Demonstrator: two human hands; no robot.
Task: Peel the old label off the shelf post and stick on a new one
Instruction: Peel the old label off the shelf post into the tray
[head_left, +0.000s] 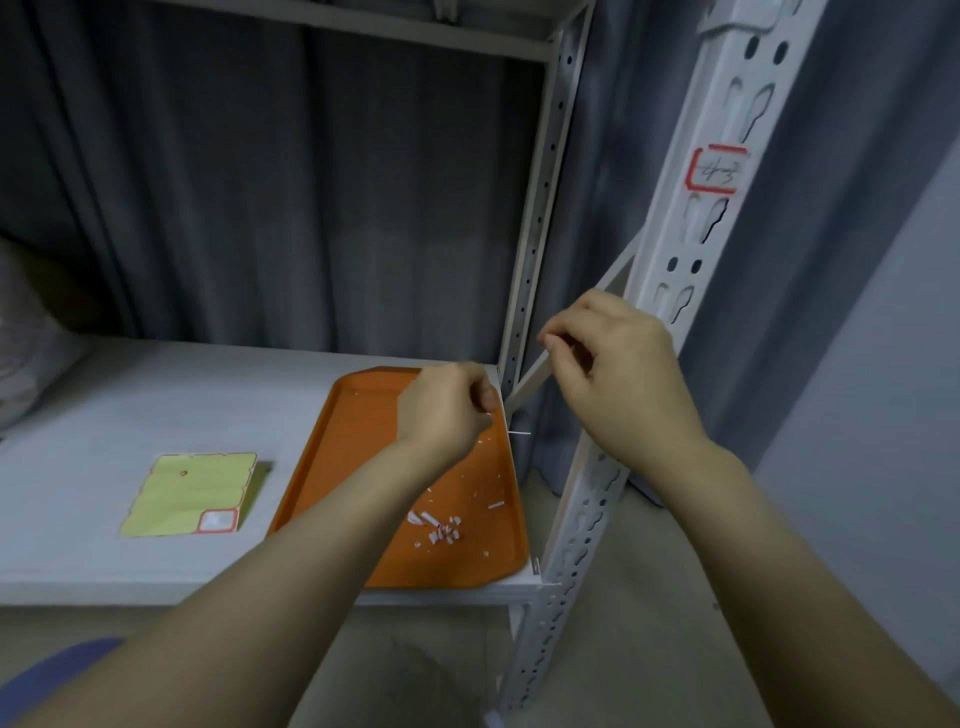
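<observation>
Grey-curtained bay, white shelf board (156, 395).

Holdings:
- One shelf post (675, 249) bearing one red-bordered label (717, 169).
- One orange tray (343, 441) of scraps (441, 532), too many to count.
- One backing sheet (192, 493) with one spare label (217, 521).

Left hand (447, 410), right hand (618, 374): fingertips pinched, contents indiscernible.

Handling: shed scraps over the tray, and lift label corners slowly.

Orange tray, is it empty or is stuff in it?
Not empty: little white and red paper scraps lie scattered in the flat orange plastic tray, mostly its near end.
</observation>
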